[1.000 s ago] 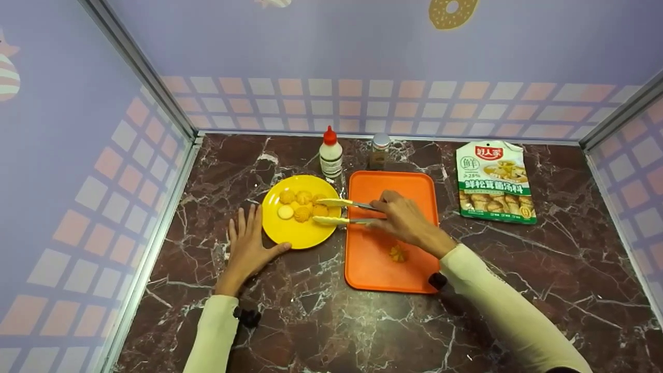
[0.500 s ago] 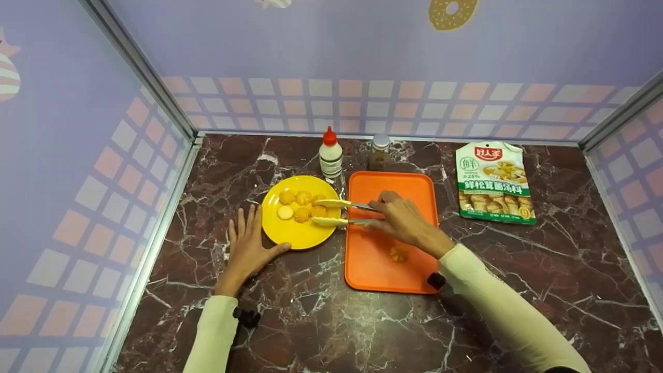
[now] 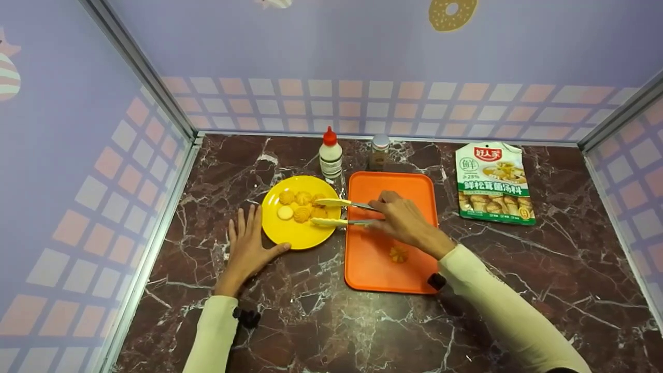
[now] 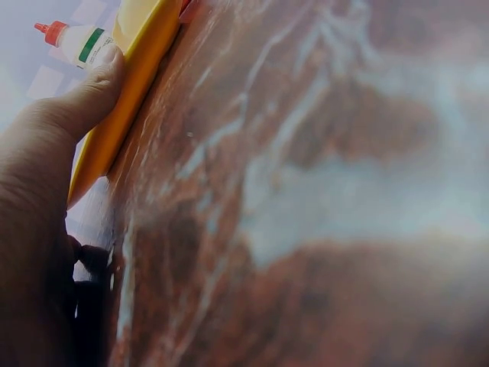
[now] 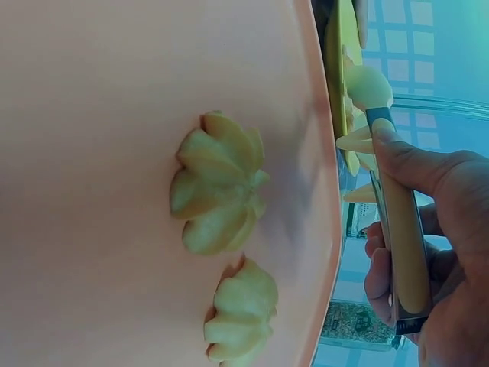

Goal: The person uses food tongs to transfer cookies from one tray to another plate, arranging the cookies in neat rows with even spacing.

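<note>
A dark marble counter (image 3: 311, 321) sits inside a booth with lilac walls and a band of pink and white tiles along the back. On it lie one yellow plate (image 3: 290, 235) and, just to its right, one orange tray (image 3: 373, 269).

The right hand (image 3: 401, 220) is curled around one pair of tongs (image 3: 339, 212) with yellow tips. The two arms of the tongs stand slightly apart, and their tips reach over the right edge of the plate among the cookies (image 3: 302, 213). Five round pieces can be counted on the plate: four ridged golden ones and one paler, smooth one. Whether the tips actually clamp a cookie cannot be told from the head view.

On the tray, the head view shows one flower-shaped cookie (image 3: 398, 253) near the right wrist. The right wrist view shows two such cookies (image 5: 218, 182) lying close together near the tray's rim.

The left hand (image 3: 247, 248) lies flat on the counter with fingers straight and spread, its thumb (image 4: 92, 95) pressed against the rim of the plate.

Along the back stand one white squeeze bottle (image 3: 330, 154) with a red cap and one small jar (image 3: 379, 151) with a silver lid. One printed food packet (image 3: 493, 181) lies flat to the right of the tray.
</note>
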Available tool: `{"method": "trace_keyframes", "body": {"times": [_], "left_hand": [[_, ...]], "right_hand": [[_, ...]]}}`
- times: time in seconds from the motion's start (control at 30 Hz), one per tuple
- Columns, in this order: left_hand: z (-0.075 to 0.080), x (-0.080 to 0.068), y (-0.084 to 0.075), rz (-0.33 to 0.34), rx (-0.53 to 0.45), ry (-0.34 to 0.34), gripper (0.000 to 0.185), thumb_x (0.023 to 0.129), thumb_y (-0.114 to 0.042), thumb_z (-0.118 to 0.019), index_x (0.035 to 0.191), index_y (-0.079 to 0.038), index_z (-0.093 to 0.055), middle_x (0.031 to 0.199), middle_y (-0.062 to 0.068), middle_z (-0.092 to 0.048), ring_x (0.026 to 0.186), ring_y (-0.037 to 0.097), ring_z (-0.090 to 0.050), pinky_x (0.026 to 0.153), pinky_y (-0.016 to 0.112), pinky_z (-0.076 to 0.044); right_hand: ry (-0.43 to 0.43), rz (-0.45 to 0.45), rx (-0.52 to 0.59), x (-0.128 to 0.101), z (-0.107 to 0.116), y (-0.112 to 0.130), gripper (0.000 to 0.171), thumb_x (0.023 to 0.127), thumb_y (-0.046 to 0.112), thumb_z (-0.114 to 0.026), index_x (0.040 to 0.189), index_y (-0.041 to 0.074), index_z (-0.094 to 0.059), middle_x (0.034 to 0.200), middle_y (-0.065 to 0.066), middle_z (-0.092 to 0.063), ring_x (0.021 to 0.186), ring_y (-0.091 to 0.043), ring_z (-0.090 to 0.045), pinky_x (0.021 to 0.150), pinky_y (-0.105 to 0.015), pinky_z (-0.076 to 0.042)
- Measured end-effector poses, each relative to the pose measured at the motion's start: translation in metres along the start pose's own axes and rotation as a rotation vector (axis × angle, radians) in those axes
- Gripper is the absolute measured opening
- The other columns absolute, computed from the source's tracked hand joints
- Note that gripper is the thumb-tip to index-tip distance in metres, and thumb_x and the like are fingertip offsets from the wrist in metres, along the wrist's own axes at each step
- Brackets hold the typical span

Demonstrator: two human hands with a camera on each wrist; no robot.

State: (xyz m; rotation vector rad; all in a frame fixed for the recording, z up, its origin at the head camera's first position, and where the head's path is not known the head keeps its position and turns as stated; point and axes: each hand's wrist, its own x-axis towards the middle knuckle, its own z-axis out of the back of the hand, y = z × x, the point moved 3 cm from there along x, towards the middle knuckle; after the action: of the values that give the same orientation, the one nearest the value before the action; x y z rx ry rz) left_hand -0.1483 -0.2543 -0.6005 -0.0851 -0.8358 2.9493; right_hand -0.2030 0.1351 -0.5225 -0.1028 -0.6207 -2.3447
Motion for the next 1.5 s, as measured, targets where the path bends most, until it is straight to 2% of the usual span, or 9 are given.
{"method": "trace_keyframes", "body": {"times": [0.47,0.87,1.07,1.27,1.5], "left_hand": [[0.000,0.002,0.000,-0.005,0.005,-0.001,0.135,0.087,-0.073,-0.080,0.178,-0.007,-0.005,0.185,0.019,0.000,0.169,0.043,0.013,0.132,0.061,0.017],[0.001,0.003,-0.001,-0.015,0.015,-0.023,0.136,0.086,-0.074,-0.081,0.177,-0.005,-0.007,0.184,0.022,-0.003,0.169,0.046,0.011,0.132,0.064,0.015],[-0.001,0.001,0.001,-0.009,0.007,-0.006,0.136,0.087,-0.073,-0.080,0.178,-0.005,-0.005,0.184,0.020,-0.001,0.169,0.045,0.013,0.132,0.063,0.017],[-0.002,0.000,0.002,-0.011,0.011,-0.002,0.136,0.087,-0.074,-0.080,0.177,-0.004,-0.006,0.184,0.021,0.000,0.168,0.045,0.013,0.132,0.063,0.017],[-0.001,0.001,0.001,-0.029,-0.007,-0.034,0.134,0.087,-0.073,-0.080,0.177,-0.002,-0.010,0.183,0.026,-0.005,0.168,0.050,0.009,0.131,0.067,0.013]], "right_hand": [[-0.064,-0.014,-0.018,-0.019,0.019,-0.011,0.045,0.092,0.032,-0.092,0.126,0.003,-0.079,0.097,-0.011,-0.060,0.079,-0.023,-0.054,0.062,-0.040,-0.051],[-0.119,-0.047,-0.045,-0.043,0.038,-0.028,0.044,0.090,0.030,-0.094,0.123,0.003,-0.080,0.098,-0.011,-0.062,0.076,-0.025,-0.056,0.060,-0.045,-0.052],[-0.135,-0.080,-0.041,-0.055,0.046,-0.032,0.046,0.090,0.031,-0.094,0.123,0.003,-0.081,0.098,-0.010,-0.060,0.076,-0.024,-0.054,0.063,-0.039,-0.048],[-0.182,-0.097,-0.056,-0.069,0.054,-0.034,0.046,0.085,0.030,-0.097,0.118,0.002,-0.081,0.094,-0.009,-0.058,0.077,-0.025,-0.053,0.065,-0.039,-0.047],[-0.227,-0.099,-0.076,-0.086,0.065,-0.037,0.043,0.085,0.027,-0.097,0.114,0.000,-0.081,0.088,-0.007,-0.052,0.075,-0.021,-0.045,0.063,-0.034,-0.039]]}}
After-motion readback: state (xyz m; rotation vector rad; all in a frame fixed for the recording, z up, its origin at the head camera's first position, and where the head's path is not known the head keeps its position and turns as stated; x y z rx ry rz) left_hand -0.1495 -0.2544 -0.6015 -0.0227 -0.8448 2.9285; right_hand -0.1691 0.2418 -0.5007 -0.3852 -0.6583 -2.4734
